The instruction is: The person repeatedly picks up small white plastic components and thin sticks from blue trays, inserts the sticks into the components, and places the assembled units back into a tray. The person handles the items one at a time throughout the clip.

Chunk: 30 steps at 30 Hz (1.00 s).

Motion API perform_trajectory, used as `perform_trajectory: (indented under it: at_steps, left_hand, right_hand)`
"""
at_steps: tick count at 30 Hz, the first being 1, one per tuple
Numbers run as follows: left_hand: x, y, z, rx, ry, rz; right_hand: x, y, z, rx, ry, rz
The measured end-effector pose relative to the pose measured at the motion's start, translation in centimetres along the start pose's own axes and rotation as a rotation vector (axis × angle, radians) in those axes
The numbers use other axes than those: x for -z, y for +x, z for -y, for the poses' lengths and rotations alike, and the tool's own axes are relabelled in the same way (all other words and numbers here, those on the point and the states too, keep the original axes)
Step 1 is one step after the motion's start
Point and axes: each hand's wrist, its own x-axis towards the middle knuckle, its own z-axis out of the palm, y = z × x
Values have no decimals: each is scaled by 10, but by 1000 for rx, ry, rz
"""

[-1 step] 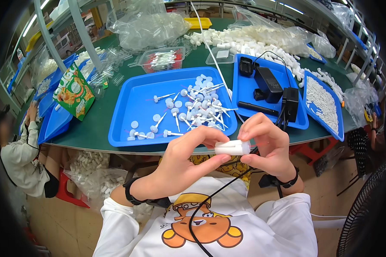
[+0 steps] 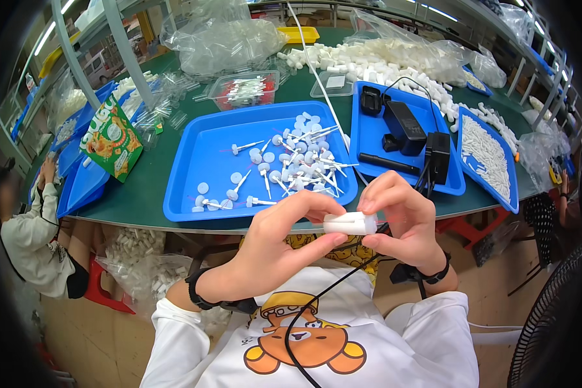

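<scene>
Just in front of the table edge, both hands grip a short white plastic cylinder (image 2: 344,224) lying roughly level. My left hand (image 2: 283,234) pinches its left end between thumb and fingers. Around the paler, disc-like right end, my right hand (image 2: 402,216) closes with thumb and fingertips. A thin reddish thread shows beside that end. Beyond the hands, a blue tray (image 2: 200,142) holds many white stick-like parts (image 2: 265,180) with round pale discs, heaped toward its right side.
To the right, a second blue tray (image 2: 456,184) carries black adapters (image 2: 404,126) and cables. White rods fill a third tray (image 2: 485,155). Behind lie piled white cylinders (image 2: 394,61), plastic bags (image 2: 220,42) and a clear box (image 2: 246,90). A green snack packet (image 2: 113,142) stands left; another person (image 2: 35,226) sits beyond.
</scene>
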Motion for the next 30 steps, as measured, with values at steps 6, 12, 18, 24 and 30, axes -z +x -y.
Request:
perform_trajectory:
  at_steps: [6,12,18,24,30]
  left_hand:
    - [-2,-1,4,-72,38,-42]
    - [-3,-1,0,-108,73,-53]
    - [-5,0,2,-204,142,-49]
    - [-5,-1,2,-232,177,-58]
    - [-8,-1,2,-219,160,-47]
  right_hand:
    - [1,1,0,33,-16,22]
    - [0,1,2,22,-32,9]
    - [-3,-1,-1,41,-95,18]
    - [-6,-1,0,60,-157,-14]
    - [-7,-1,-2,135,-200,-49]
